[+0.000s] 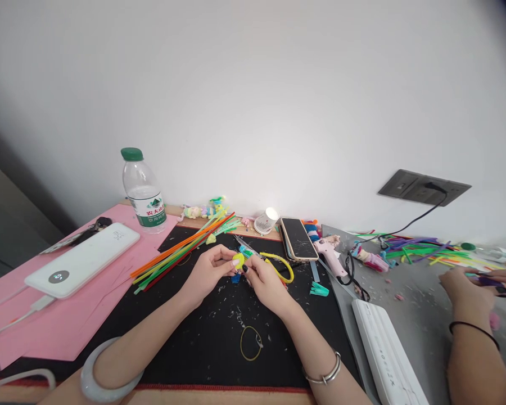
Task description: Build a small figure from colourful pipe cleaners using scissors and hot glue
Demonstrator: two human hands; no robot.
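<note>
Your small, bright yellow, soft-looking piece (238,260) is up between your two hands, over the black, flat work mat (185,354); your left hand (208,273) pinches it between thumb and fingertips, while your right hand (265,279) has its fingertips bunched against its right side, and you cannot tell from here whether they clamp it or only steady it. With so little of it exposed, it could spring or twist out if one side pulls harder than the other, and squeezing too hard could flatten it. If it drops, the pale, fine scraps (238,319) strewn on the mat could cling to its surface. The yellow, curved, fuzzy-looking strip (290,273) just beside your right hand could get snagged if your knuckles swing outward. As for looks, the piece is compact and roughly rounded, vivid against the dark mat, its outline partly covered by your fingers. A blue-green, bright patch (247,252) shows right behind it, but whether the two are joined is too small to tell.
</note>
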